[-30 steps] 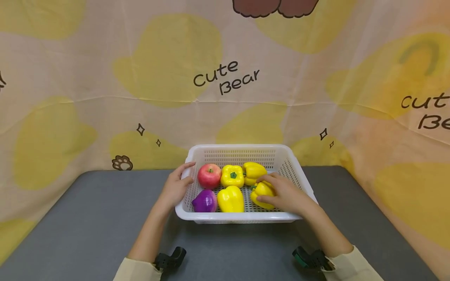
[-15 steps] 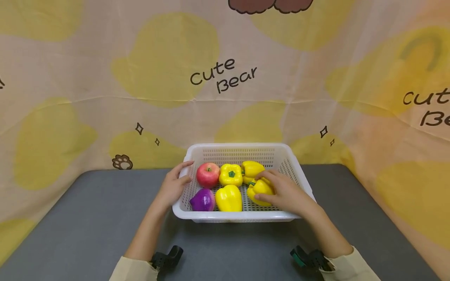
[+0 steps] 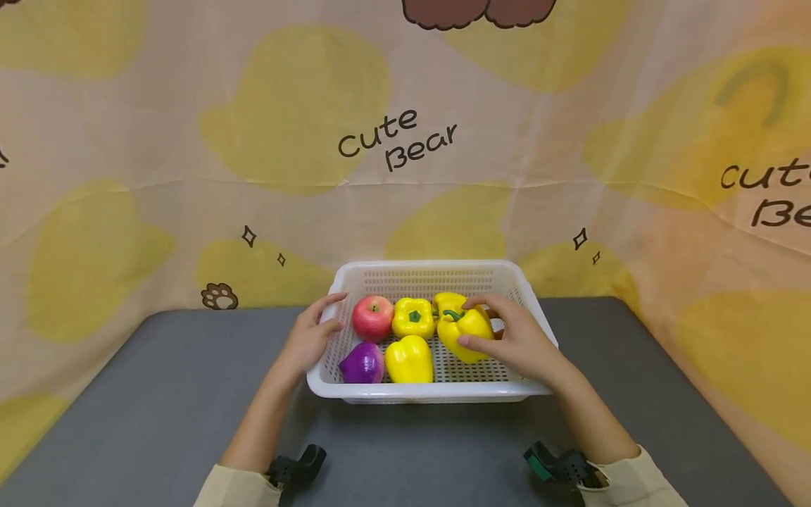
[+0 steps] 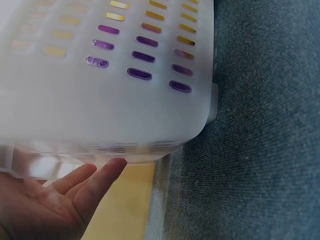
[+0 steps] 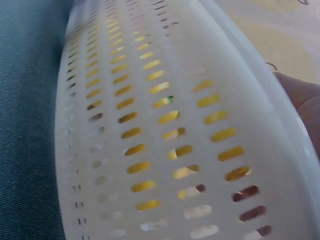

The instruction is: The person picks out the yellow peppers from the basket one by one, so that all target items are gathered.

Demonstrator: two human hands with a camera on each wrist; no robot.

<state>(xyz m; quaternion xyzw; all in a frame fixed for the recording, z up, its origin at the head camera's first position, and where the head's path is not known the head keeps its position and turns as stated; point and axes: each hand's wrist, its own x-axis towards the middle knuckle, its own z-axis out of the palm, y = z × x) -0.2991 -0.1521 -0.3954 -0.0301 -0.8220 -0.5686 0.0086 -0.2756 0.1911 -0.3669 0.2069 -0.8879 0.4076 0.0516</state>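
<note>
A white plastic basket (image 3: 437, 389) holds an apple (image 3: 372, 317), a purple onion (image 3: 362, 362) and several yellow bell peppers. My left hand (image 3: 310, 341) holds the basket's left rim in the head view, finger and thumb over the edge. In the left wrist view, fingers (image 4: 102, 185) of that hand lie outside under the rim. My right hand (image 3: 521, 338) grips a yellow bell pepper with a green stem (image 3: 465, 334) between thumb and fingers, above the basket's right half. The held pepper partly hides another yellow pepper (image 3: 448, 301). The right wrist view shows mostly the basket's perforated wall (image 5: 120, 120).
Two more yellow peppers, one stem-up (image 3: 414, 318) and one in front of it (image 3: 410, 359), lie in the basket's middle. The basket stands on a grey table (image 3: 190, 380), with a printed cloth (image 3: 304, 127) behind it.
My right hand has lifted the pepper from the basket's floor, and its stem has turned more into view. The left hand stays at the rim. The camera view has shifted slightly.
</note>
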